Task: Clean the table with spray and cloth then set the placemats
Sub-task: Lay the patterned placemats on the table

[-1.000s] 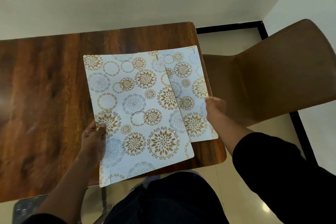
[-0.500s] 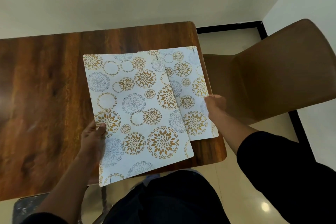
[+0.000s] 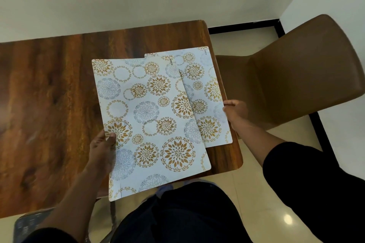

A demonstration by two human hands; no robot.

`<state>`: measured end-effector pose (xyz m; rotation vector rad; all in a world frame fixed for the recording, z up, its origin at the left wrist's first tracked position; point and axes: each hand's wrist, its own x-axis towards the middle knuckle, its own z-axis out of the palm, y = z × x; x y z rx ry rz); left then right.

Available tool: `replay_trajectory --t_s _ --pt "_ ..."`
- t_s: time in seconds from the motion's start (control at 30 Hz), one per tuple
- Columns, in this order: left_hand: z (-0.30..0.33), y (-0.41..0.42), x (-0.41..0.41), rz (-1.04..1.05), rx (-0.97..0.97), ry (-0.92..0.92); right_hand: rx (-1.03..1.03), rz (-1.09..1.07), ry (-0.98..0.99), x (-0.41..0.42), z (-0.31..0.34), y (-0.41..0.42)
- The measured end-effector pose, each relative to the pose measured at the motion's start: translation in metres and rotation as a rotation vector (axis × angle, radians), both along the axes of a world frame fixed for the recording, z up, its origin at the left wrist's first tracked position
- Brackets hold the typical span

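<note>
Two white placemats with gold and grey flower circles overlap at the right end of the dark wooden table (image 3: 49,94). The upper placemat (image 3: 150,116) hangs past the table's near edge, and my left hand (image 3: 102,150) pinches its left edge with the thumb on top. The lower placemat (image 3: 207,92) lies along the table's right edge, partly covered by the upper one. My right hand (image 3: 235,112) grips its right edge. No spray bottle or cloth is in view.
A brown chair (image 3: 296,77) stands right against the table's right end. A pale wall runs behind the table. A grey patterned seat (image 3: 29,225) shows at the bottom left, under the table's near edge. Glossy floor tiles lie to the right.
Both hands keep their hold on the placemats. My right hand has shifted a little on the lower mat's right edge; the mats have hardly moved.
</note>
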<state>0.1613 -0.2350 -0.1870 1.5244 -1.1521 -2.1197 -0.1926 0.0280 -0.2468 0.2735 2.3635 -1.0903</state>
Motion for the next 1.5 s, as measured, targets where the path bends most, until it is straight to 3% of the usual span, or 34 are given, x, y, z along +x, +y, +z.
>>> replay_trajectory --t_s 0.5,0.77,0.97,1.5 --pt "0.003 0.013 0.008 0.039 -0.005 -0.002 0.108 0.097 0.046 0.002 0.0 -0.002" --pt "-0.002 0.017 0.013 0.021 -0.017 0.001 0.21 0.522 0.252 0.004 -0.004 -0.001" --pt "-0.002 0.018 0.013 0.038 -0.02 -0.004 0.325 0.656 0.273 0.013 -0.001 -0.001" --pt "-0.015 0.034 0.007 0.039 -0.007 0.058 0.441 0.848 0.109 0.015 -0.001 0.006"
